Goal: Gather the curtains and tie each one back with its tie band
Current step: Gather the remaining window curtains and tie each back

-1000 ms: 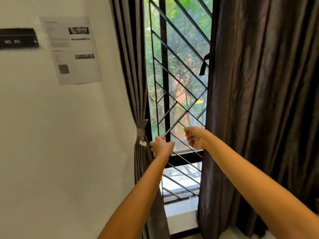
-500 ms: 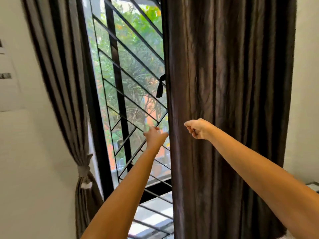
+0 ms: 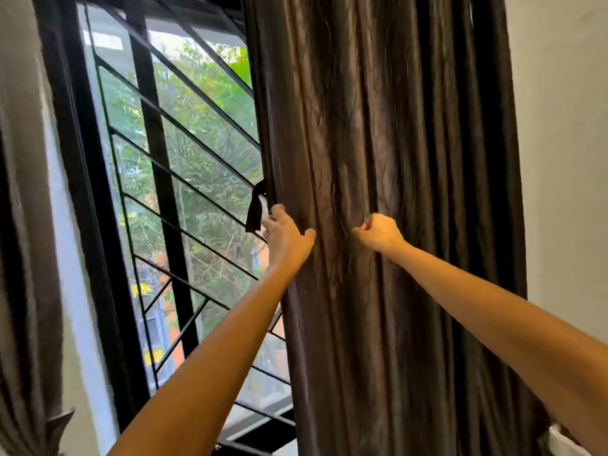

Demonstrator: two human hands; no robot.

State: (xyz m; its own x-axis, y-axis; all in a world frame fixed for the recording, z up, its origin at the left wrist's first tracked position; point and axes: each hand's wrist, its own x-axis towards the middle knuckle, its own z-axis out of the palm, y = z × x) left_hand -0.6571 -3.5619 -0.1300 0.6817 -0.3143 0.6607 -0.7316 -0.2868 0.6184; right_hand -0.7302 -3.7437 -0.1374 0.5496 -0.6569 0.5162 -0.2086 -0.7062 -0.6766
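The dark brown right curtain (image 3: 411, 159) hangs loose over the right half of the window. Its dark tie band (image 3: 255, 210) dangles at the curtain's left edge. My left hand (image 3: 286, 238) grips that edge just below the band, thumb on the front, fingers round the side and touching the band. My right hand (image 3: 378, 233) is a fist pressed into the middle of the curtain, and folds bunch toward it. The striped left curtain (image 3: 26, 225) is at the far left, gathered by its tie (image 3: 59, 419) low down.
A black window frame (image 3: 85, 192) and a slanted black grille (image 3: 184, 179) stand behind the curtains, with trees outside. White wall (image 3: 566, 159) lies to the right of the curtain.
My view swung right from the tied left curtain to the right one. Both hands rose; the left reached the curtain's edge by the band, the right fist met the fabric.
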